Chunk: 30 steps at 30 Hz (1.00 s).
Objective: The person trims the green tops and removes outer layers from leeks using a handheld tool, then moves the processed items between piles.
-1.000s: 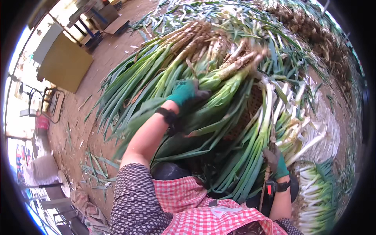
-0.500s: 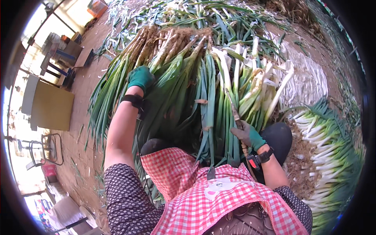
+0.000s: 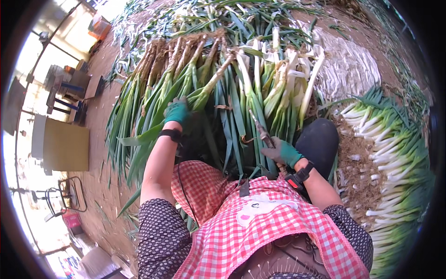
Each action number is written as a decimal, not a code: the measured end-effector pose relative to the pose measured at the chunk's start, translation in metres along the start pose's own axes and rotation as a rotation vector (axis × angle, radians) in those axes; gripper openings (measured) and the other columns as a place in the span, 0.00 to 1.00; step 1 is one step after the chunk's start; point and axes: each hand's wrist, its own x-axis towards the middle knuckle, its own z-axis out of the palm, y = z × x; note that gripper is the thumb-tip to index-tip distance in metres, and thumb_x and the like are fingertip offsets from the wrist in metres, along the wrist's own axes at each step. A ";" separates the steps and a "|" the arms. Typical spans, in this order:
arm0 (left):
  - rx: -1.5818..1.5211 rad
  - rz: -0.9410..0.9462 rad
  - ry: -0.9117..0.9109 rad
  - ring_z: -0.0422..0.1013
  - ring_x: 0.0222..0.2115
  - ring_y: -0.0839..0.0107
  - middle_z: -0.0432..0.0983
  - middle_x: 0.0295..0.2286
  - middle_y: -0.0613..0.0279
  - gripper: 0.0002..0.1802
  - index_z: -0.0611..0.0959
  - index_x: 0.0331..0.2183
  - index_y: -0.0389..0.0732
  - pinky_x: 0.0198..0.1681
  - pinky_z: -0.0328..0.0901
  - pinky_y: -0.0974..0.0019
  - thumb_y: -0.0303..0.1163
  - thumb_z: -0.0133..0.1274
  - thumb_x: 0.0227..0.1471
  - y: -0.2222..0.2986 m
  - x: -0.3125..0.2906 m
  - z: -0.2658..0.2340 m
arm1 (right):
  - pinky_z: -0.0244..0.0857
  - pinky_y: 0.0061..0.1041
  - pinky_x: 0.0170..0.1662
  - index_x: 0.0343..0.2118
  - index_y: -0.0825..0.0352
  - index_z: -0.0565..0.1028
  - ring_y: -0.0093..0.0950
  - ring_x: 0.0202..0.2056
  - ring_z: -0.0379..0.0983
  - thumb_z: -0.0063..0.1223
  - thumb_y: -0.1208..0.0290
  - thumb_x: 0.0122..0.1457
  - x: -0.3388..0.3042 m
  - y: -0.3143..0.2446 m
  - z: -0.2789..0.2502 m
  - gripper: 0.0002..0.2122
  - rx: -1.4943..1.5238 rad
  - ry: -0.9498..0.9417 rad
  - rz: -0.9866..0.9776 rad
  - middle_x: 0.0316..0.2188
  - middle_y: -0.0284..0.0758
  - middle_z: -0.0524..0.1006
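My left hand (image 3: 176, 111), in a green glove, is closed round a large green onion (image 3: 210, 87). Its rooted end points up and right, and its leaves trail down to the left. Other unpeeled green onions (image 3: 155, 88) with brown roots lie in a heap beyond that hand. In my right hand (image 3: 284, 152), gloved in green and grey, is a slim wand-like tool (image 3: 261, 129) with a metal tip pointing up and left. Just past this tip are peeled green onions (image 3: 253, 88) with white stems, leaning against the heap.
Cleaned green onions (image 3: 385, 158) lie in a long row at right, beside loose roots and cut ends (image 3: 355, 172) on the soil. A white sheet (image 3: 348, 65) and scattered leaf scraps (image 3: 186, 18) lie beyond. A yellowish box (image 3: 65, 145) stands at left.
My left hand has come nearer and slightly right, drawing a green onion out of the heap. My right hand still holds the tool, a little further left. The whole view has shifted.
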 end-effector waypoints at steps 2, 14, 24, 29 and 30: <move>0.011 0.039 -0.093 0.73 0.52 0.44 0.73 0.53 0.45 0.40 0.75 0.56 0.48 0.53 0.69 0.42 0.57 0.65 0.47 -0.004 0.004 -0.004 | 0.69 0.39 0.50 0.50 0.70 0.74 0.48 0.45 0.79 0.62 0.48 0.50 -0.013 -0.001 0.004 0.31 -0.090 -0.002 0.016 0.40 0.52 0.81; -0.171 0.017 -0.009 0.74 0.53 0.44 0.76 0.51 0.51 0.36 0.75 0.53 0.42 0.54 0.70 0.45 0.51 0.66 0.48 0.051 0.002 0.063 | 0.70 0.42 0.50 0.45 0.71 0.75 0.54 0.45 0.79 0.59 0.48 0.49 -0.019 0.010 -0.009 0.29 -0.089 0.005 0.005 0.39 0.58 0.80; -0.568 0.099 -0.307 0.81 0.34 0.71 0.86 0.36 0.52 0.20 0.87 0.42 0.34 0.40 0.74 0.63 0.40 0.63 0.55 0.031 0.023 -0.024 | 0.70 0.40 0.46 0.42 0.71 0.76 0.47 0.39 0.80 0.59 0.48 0.53 0.002 0.025 -0.002 0.26 0.113 0.069 -0.089 0.35 0.53 0.81; -1.069 0.205 -0.728 0.78 0.30 0.74 0.83 0.31 0.62 0.15 0.85 0.42 0.36 0.36 0.74 0.67 0.37 0.60 0.59 0.079 0.013 -0.070 | 0.70 0.33 0.41 0.41 0.71 0.75 0.30 0.34 0.76 0.59 0.53 0.58 0.012 0.024 -0.003 0.22 0.374 0.093 -0.159 0.31 0.39 0.79; -1.133 0.194 -0.775 0.77 0.30 0.74 0.82 0.31 0.64 0.14 0.85 0.42 0.37 0.35 0.74 0.67 0.36 0.59 0.60 0.084 0.011 -0.061 | 0.70 0.32 0.40 0.41 0.71 0.75 0.29 0.34 0.76 0.59 0.54 0.59 0.008 0.017 -0.005 0.21 0.403 0.079 -0.156 0.30 0.37 0.78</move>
